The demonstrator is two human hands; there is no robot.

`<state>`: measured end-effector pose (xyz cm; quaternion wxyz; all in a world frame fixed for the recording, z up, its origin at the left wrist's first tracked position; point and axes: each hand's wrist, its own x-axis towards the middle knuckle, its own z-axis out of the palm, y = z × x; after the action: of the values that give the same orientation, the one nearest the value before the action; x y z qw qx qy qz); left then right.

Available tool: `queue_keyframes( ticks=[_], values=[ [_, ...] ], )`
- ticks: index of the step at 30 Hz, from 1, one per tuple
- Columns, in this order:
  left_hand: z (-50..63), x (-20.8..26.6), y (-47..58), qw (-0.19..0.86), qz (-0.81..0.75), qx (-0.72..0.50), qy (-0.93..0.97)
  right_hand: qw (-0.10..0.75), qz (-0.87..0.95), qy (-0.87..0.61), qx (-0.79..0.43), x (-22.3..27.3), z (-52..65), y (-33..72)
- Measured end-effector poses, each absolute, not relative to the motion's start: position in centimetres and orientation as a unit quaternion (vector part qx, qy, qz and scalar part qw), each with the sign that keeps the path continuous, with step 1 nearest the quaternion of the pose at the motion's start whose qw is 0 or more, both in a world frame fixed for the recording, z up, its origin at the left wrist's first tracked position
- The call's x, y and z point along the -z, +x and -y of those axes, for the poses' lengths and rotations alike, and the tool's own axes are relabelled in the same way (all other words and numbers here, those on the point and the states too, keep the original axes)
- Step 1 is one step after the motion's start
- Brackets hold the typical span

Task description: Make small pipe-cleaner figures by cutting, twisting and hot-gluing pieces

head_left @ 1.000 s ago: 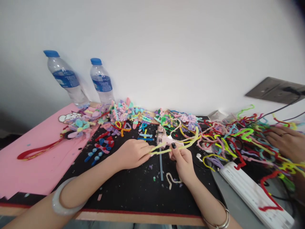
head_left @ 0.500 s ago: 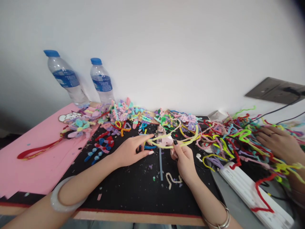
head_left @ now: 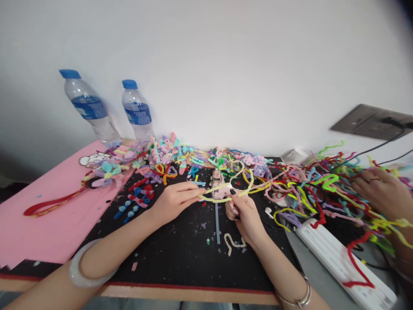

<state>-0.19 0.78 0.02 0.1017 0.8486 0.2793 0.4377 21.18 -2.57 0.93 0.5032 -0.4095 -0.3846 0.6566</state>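
With left hand [head_left: 178, 199] nearly closed, pinches yellow stem [head_left: 219, 200] at its bend; with right hand [head_left: 244, 212] curled, grips it farther along under thumb, over black mat [head_left: 180, 254].

Pipe cleaner [head_left: 217, 201] over mat [head_left: 180, 258], power strip [head_left: 329, 250] right, bottles [head_left: 89, 107] behind left

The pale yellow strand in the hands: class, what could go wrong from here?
The pale yellow strand, bent between the left hand and right hand, might kink or slip free. It crosses in front of the pink object in this view, so it could snag there. The nearby tangle of coloured strands might catch it too.
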Motion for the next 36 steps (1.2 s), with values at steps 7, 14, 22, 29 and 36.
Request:
queue_keyframes(
  ticks=[7, 14, 22, 29, 36],
  values=[
    [-0.6, -0.4, -0.2, 0.103, -0.258, -0.435, 0.857, 0.506, 0.379, -0.419, -0.652, -1.3, 2.6, 21.1],
    [-0.4, -1.0, -0.1, 0.109, -0.234, -0.42, 0.87, 0.515, 0.374, -0.412, -0.652, -1.0, 2.4, 21.4],
    [-0.3, -1.1, -0.1, 0.101, -0.238, -0.427, 0.866, 0.506, 0.391, -0.437, -0.632, -0.9, 2.4, 21.4],
    [-0.4, -0.8, 0.0, 0.112, -0.243, -0.432, 0.861, 0.506, 0.49, -0.476, -0.526, -0.4, 2.5, 21.6],
    [-0.4, -0.7, 0.3, 0.171, -0.264, -0.42, 0.852, 0.504, 0.504, -0.453, -0.535, -0.8, 2.6, 21.3]
  ],
)
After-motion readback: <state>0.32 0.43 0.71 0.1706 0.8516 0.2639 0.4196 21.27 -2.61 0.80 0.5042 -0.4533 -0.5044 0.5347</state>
